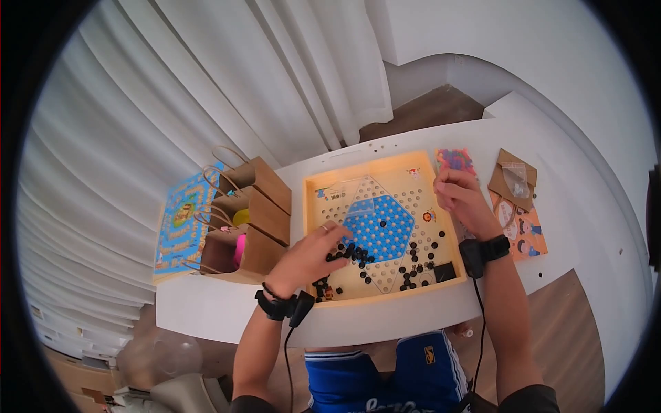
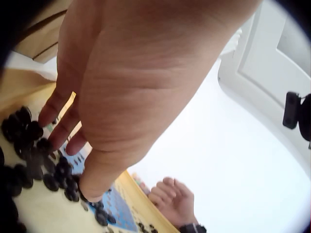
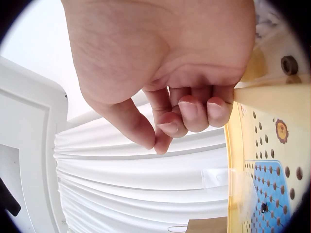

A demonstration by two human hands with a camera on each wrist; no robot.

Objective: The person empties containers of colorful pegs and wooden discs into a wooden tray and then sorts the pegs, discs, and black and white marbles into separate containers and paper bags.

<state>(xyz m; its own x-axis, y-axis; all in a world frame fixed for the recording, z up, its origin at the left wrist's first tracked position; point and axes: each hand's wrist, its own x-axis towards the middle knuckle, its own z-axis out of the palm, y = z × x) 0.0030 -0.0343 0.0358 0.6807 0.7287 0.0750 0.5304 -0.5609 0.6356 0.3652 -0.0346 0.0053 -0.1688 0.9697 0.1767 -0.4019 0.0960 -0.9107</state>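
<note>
A shallow wooden game board [image 1: 413,272] with rows of holes and a blue hexagon lies on the white table. My left hand [image 1: 313,258] is over its left side, fingers spread and reaching down among a heap of small round black game pieces [image 2: 53,177]. In the left wrist view the thumb tip is right at the pieces. Beyond the right rim, my right hand [image 1: 468,203] is raised with its fingers curled; thumb and index fingertips [image 3: 160,145] meet, and nothing shows between them. A clear plastic bag [image 1: 360,207] lies on the blue area.
Brown paper bags [image 1: 265,224] with handles stand to the left, beside an upright blue-patterned board [image 1: 184,210]. At the right are a packet of colourful pieces [image 1: 456,161], a brown paper bag [image 1: 501,180] with a small clear bag on it, and an orange card [image 1: 530,234].
</note>
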